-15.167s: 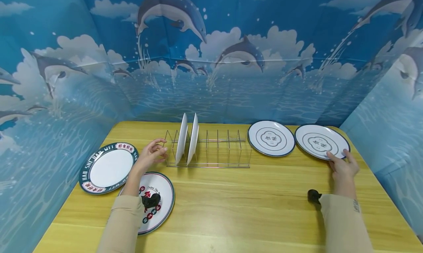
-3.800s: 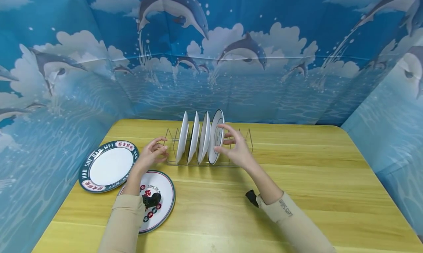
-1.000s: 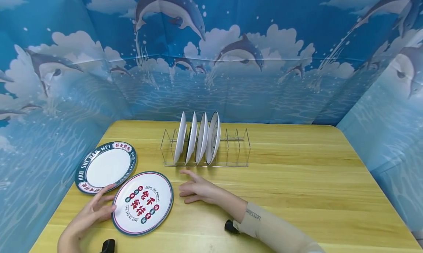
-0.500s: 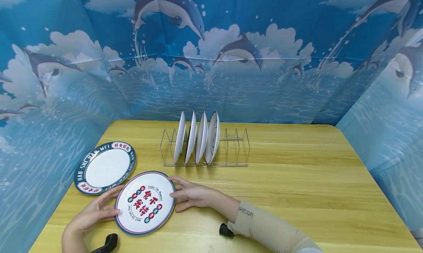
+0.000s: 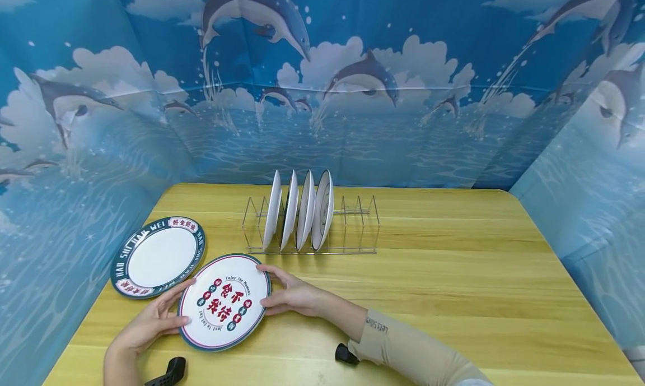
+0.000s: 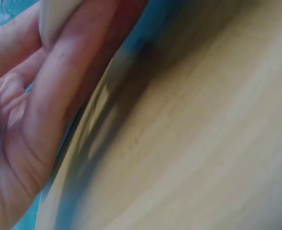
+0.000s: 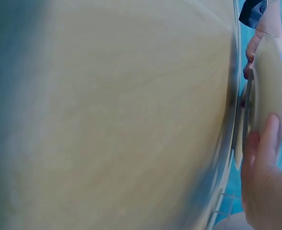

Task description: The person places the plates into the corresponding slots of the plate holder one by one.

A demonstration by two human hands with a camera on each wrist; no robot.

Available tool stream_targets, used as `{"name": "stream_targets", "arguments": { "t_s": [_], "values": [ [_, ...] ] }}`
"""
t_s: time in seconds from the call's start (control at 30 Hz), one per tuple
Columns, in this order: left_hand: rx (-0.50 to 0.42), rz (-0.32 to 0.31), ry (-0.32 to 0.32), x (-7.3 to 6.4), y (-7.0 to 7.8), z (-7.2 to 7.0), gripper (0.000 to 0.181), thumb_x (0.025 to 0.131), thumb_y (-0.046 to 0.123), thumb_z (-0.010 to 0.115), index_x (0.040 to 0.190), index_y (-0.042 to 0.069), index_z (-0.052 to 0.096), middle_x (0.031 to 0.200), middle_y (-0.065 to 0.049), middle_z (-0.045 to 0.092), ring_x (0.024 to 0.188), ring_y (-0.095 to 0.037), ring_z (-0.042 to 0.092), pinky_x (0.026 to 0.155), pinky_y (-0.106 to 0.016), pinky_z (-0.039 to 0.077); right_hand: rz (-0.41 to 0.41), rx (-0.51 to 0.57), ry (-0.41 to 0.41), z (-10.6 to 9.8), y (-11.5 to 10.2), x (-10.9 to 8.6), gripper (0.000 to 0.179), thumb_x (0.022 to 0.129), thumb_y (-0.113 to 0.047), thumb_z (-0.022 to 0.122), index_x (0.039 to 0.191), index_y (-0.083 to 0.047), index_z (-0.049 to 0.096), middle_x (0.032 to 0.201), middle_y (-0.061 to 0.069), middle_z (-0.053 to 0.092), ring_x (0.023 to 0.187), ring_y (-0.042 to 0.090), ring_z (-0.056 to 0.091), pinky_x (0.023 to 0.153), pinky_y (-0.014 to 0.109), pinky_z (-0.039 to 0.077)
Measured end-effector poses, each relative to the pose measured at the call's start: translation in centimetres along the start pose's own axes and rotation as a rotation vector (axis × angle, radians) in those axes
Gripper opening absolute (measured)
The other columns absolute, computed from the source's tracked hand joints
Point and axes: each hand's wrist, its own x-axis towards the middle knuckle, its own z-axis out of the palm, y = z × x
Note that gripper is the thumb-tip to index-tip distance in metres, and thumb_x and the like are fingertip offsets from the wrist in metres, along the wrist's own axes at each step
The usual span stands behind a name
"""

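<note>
Both hands hold a white plate (image 5: 224, 302) with a green rim and red characters. At its left edge my left hand (image 5: 148, 321) pinches the rim, thumb on top and fingers beneath. The right hand (image 5: 289, 295) grips the opposite edge with its thumb on the face. In the right wrist view the plate (image 7: 270, 91) appears nearly edge-on, raised off the table, with the right hand (image 7: 265, 182) nearer. Part of the left hand (image 6: 50, 105) and a blurred bit of plate (image 6: 54, 17) fill the left wrist view's corner.
Behind stands a wire dish rack (image 5: 347, 254) with several plates (image 5: 274, 211) upright in its left and middle slots. A green-rimmed plate (image 5: 121, 268) lies flat at the table's left. Dolphin-print cloth (image 5: 322, 134) hangs around the back and sides.
Two blue-rimmed plates from the right went into the rack. Both hands then came to the red-lettered plate; the right hand closed on its edge, and the plate rose slightly and moved right.
</note>
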Motion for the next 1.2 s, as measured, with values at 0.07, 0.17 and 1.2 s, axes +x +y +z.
{"name": "stream_targets", "arguments": {
  "t_s": [0.07,0.17,1.2],
  "values": [
    [0.013,-0.002,0.027,0.1,0.1,0.1,0.076,0.085,-0.009,0.053,0.146,0.007,0.011,0.131,0.020,0.026,0.094,-0.023,0.063,0.077,-0.040,0.052,-0.021,-0.012,0.010,0.2,-0.1,0.0,0.070,0.081,0.014,0.056,0.139,-0.017,0.034,0.146,0.010,0.017,0.095,0.027,0.061,0.083,0.042,0.051],
    [0.023,0.003,0.067,0.2,0.3,0.4,0.078,0.084,-0.009,0.054,0.146,0.010,0.012,0.130,0.019,0.025,0.092,-0.021,0.063,0.075,-0.037,0.053,-0.055,-0.050,0.005,0.4,-0.3,-0.1,0.069,0.081,0.014,0.057,0.138,-0.018,0.035,0.148,0.011,0.013,0.097,0.026,0.061,0.083,0.039,0.051],
    [-0.166,0.440,0.148,5.5,7.4,5.3,0.069,0.085,-0.020,0.042,0.143,0.012,0.023,0.128,-0.001,0.043,0.094,-0.014,0.062,0.075,-0.025,0.054,-0.595,-0.116,-0.047,-0.3,-9.5,-4.0,0.064,0.089,-0.006,0.057,0.144,-0.016,0.025,0.132,0.026,0.037,0.104,0.027,0.056,0.076,0.046,0.052]
  ]
}}
